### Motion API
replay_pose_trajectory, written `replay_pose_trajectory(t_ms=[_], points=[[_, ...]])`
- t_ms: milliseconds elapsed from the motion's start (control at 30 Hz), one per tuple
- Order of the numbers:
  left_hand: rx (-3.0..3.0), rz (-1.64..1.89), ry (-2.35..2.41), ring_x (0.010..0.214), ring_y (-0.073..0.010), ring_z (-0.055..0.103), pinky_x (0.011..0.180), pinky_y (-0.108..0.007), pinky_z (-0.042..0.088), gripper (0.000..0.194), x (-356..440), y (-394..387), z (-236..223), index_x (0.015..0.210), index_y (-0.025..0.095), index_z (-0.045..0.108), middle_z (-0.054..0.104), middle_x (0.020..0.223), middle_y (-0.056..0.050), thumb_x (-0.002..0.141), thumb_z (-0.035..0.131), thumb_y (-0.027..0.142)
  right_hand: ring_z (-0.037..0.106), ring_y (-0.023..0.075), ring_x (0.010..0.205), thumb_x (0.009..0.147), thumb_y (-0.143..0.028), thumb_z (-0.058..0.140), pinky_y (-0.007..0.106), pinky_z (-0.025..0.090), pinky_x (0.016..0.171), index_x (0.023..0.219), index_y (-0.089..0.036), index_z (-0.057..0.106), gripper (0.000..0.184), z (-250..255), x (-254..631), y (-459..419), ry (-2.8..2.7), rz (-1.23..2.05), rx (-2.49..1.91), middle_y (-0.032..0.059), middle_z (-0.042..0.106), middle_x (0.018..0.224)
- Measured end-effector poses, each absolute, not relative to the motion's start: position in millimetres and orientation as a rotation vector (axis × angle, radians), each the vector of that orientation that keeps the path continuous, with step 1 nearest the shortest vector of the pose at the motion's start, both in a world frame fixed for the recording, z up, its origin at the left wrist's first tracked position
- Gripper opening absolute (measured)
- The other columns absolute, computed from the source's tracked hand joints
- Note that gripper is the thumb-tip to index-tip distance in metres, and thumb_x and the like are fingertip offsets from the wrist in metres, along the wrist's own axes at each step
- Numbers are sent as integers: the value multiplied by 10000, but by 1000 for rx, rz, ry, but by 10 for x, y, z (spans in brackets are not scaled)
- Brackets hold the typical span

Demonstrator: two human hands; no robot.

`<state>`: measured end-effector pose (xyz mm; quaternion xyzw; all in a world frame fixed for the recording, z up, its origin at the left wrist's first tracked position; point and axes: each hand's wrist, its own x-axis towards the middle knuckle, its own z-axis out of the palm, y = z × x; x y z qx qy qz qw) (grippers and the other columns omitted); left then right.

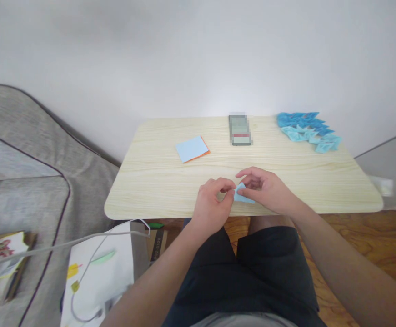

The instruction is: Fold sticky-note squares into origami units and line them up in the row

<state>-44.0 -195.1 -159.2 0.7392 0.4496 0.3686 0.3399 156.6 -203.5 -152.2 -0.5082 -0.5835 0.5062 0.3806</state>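
A small piece of light blue folded paper [244,196] is between my hands, just above the table's front edge. My left hand [214,200] pinches its left corner between thumb and forefinger. From the other side my right hand [265,188] has its thumb on the paper, with the fingers curled behind it; the fingertips are partly hidden. Farther back on the table lies a stack of square paper sheets [192,149], light blue on top with orange showing at the edge.
On the pale wooden table [150,181], a phone with a pixelated screen [240,130] lies at the back. Several folded blue paper pieces [300,121] and lighter ones [327,142] cluster at back right. A grey sofa [82,181] and a white surface with cables [116,268] are at left.
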Motion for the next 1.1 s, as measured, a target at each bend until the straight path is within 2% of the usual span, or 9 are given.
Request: replay_pose_trajectory(t_ms=[200,267,367,467,567,900,1100], points=[[1794,1013,1096,965,-186,636,920,-354,493,164,-449,-1989,-1599,974,247,729,725,984,-18,958,570,210,703,165,701,846,-307,747,313,549,707,1217,-268,600,401,-1520,1547,-2161,-1316,1332,-1326,-23,722,787],[1850,965,1059,976,-197,631,922,-363,494,128,-469,-1990,-1557,996,245,728,717,981,-24,912,637,209,698,158,694,840,-306,753,304,553,705,1177,-258,623,364,-1521,1556,-2162,-1291,1357,-1297,-33,707,752],[1918,926,1012,1005,-207,625,930,-369,495,229,-502,-1983,-1496,1028,244,709,712,1019,-20,811,738,178,666,139,674,823,-311,770,289,564,684,1073,-240,668,280,-1522,1565,-2135,-1255,1401,-1268,-43,678,714],[1948,922,1000,1025,-206,623,954,-378,489,227,-526,-1976,-1470,1009,243,705,716,1031,-14,807,722,142,665,141,730,800,-337,786,296,585,697,943,-221,704,201,-1516,1561,-2115,-1230,1422,-1268,-15,705,802],[1951,918,1016,1020,-210,627,951,-387,496,187,-536,-1970,-1477,997,243,708,722,1020,-19,830,709,158,675,157,784,782,-369,792,319,594,733,889,-212,719,204,-1503,1557,-2113,-1231,1426,-1290,8,724,863],[1966,917,1102,986,-203,638,937,-381,493,152,-516,-1956,-1521,956,245,719,728,969,-2,823,712,174,639,145,745,804,-351,769,299,516,715,910,-211,711,185,-1510,1596,-2097,-1361,1380,-1291,-5,708,809],[2154,876,1213,1020,-213,621,964,-423,411,79,-504,-1980,-1555,950,263,727,754,971,8,896,676,238,628,164,753,866,-367,705,309,493,697,961,-230,716,167,-1464,1587,-2120,-1597,1179,-1408,7,723,856]])
